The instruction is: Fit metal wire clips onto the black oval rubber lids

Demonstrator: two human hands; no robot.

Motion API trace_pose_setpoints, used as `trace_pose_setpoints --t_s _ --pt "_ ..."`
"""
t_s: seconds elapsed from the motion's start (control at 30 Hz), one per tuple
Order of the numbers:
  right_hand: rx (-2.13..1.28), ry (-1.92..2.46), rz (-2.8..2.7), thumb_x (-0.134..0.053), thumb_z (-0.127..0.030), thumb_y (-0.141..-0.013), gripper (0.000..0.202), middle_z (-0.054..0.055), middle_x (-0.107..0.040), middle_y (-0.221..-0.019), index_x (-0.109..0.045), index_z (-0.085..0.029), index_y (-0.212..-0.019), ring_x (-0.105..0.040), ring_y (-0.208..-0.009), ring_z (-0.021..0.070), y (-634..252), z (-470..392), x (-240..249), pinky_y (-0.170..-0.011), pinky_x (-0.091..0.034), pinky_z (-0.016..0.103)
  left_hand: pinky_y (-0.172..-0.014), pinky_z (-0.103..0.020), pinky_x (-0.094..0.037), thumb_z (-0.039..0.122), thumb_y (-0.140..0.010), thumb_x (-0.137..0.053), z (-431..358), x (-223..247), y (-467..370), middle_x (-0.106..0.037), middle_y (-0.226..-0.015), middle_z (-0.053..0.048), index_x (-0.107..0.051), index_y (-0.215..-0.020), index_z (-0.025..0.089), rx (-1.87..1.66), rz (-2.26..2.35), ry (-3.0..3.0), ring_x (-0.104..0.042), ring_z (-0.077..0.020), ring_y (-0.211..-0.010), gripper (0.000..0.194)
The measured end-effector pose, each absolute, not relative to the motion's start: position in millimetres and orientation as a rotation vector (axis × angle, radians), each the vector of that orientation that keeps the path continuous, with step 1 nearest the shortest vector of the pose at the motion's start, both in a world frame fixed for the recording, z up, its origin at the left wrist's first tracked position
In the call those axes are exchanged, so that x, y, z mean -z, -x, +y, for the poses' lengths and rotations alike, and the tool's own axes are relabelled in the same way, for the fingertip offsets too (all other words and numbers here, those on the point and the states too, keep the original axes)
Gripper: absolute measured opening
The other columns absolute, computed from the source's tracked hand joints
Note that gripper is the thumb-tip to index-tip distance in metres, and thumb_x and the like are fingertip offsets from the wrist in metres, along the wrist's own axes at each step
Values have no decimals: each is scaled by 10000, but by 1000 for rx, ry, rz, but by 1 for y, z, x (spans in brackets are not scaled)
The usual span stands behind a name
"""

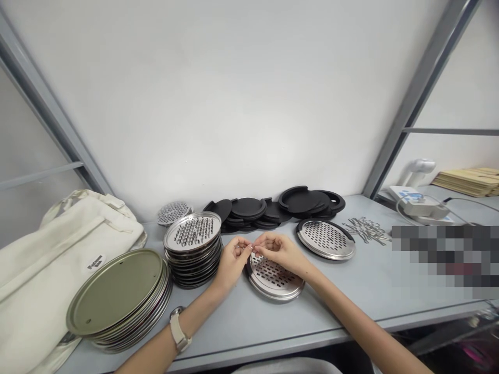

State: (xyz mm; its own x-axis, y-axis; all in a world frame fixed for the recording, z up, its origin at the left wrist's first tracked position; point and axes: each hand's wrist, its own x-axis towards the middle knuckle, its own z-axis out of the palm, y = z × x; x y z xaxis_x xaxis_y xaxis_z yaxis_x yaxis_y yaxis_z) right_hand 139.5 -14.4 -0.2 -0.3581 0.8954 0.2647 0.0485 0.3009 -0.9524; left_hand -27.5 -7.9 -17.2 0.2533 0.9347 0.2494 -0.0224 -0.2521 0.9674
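Observation:
My left hand (233, 259) and my right hand (278, 251) meet fingertip to fingertip over the upper left edge of a round perforated metal disc (276, 283). Both hands are closed in a pinch around something tiny, too small to make out. The disc lies on the grey table, partly covered by my right hand. Left of my hands rises a stack of round metal graters (193, 234). To the right, another perforated disc (325, 239) sits in a black rim. Several small metal hooks or clips (365, 229) lie in a pile beyond it.
Black round holders (247, 209) line the wall. A stack of green-topped round plates (117, 293) and a cream bag (74, 259) stand left on the grey table (218, 332). At the right are a white device (421, 202), cables and wooden boards (468, 181).

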Motion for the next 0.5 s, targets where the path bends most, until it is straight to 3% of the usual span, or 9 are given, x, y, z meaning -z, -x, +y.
trace_pose_setpoints --t_s 0.5 --pt "-905 939 -1826 -596 -310 -805 151 28 -678 -790 -648 -169 -826 -613 -756 161 -137 -21 -4 -737 -488 283 -636 -232 -439 406 -729 -661 -10 12 27 -591 -745 -24 -582 -805 140 -1192 927 -1457 -574 -147 -709 288"
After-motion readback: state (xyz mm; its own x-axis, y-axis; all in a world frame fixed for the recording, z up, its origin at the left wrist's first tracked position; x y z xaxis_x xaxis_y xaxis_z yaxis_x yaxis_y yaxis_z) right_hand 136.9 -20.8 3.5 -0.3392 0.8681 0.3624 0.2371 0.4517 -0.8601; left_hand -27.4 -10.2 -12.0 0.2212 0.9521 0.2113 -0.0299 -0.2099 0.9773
